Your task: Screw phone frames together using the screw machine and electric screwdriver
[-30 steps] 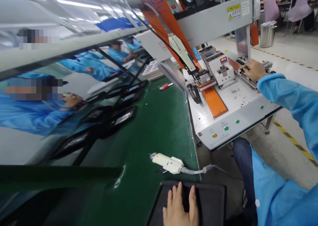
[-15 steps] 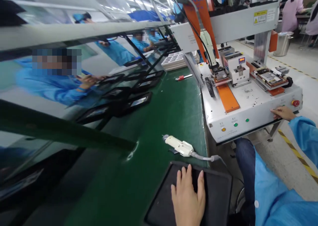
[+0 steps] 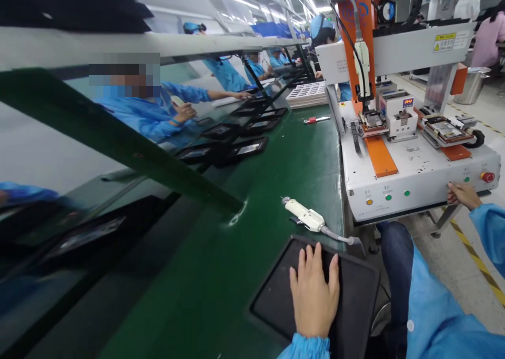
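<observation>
My left hand (image 3: 314, 290) lies flat, fingers together and stretched out, on a black tray (image 3: 355, 306) at the near edge of the green belt (image 3: 276, 180). My right hand (image 3: 463, 195) reaches to the front panel of the white machine (image 3: 414, 169), fingers curled against its front edge below a green button (image 3: 466, 179) and beside the red stop button (image 3: 487, 177). A fixture with a device in it (image 3: 445, 130) sits on the machine's right side. A white handheld tool with a grey cable (image 3: 305, 218) lies on the belt just beyond the tray.
Several black trays (image 3: 244, 148) ride the belt further off. People in blue coats sit along its far side behind a slanted clear panel. A red-and-white pen (image 3: 315, 120) and stacked white trays (image 3: 307, 93) lie further up. A metal bin (image 3: 475, 82) stands on the floor.
My right hand left the fixture on the machine and came down to the front panel. My left hand stayed on the black tray while my view swung left and up.
</observation>
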{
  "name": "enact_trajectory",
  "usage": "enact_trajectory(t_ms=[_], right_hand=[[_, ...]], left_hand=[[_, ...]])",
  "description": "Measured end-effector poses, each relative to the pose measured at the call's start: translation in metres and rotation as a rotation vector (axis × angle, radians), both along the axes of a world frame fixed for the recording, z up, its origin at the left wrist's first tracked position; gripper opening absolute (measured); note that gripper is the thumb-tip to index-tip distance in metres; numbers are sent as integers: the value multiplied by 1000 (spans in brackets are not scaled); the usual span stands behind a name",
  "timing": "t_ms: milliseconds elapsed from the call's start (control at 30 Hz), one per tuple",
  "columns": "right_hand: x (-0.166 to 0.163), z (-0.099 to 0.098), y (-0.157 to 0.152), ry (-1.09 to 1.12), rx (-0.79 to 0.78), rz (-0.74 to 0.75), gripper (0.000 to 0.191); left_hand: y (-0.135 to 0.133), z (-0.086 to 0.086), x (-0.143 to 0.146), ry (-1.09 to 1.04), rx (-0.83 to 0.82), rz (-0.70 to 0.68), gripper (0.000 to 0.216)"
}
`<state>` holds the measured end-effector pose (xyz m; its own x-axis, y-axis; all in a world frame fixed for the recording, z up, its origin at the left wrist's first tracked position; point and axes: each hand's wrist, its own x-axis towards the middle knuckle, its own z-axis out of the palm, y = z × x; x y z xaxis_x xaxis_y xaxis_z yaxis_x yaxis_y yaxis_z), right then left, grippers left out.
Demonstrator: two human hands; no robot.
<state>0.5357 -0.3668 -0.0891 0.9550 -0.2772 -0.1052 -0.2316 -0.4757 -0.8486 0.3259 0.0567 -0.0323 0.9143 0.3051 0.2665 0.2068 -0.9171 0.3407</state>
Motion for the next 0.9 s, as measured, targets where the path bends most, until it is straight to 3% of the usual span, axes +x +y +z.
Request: enact_trajectory(t_ms=[133,300,367,533,900], right_hand=[[-12,-10,25,-42,-35,94,59],[-53,-47,99,-26,-86,515,62],[-66,-66,131,-30,-137,620,57],[-76,-101,175,-90,-353,589,41],[-78,-126,167,-191,-545,579,41]], left_hand=[[-1,-1,0,-12,-10,1,56],[-1,-4,0,-33,-14,8,50],[-1,-6,-1,-40,14,9,49],[0,-9,-1,-34,119,10,49],[1,-4,-1,-12,160,26,49]])
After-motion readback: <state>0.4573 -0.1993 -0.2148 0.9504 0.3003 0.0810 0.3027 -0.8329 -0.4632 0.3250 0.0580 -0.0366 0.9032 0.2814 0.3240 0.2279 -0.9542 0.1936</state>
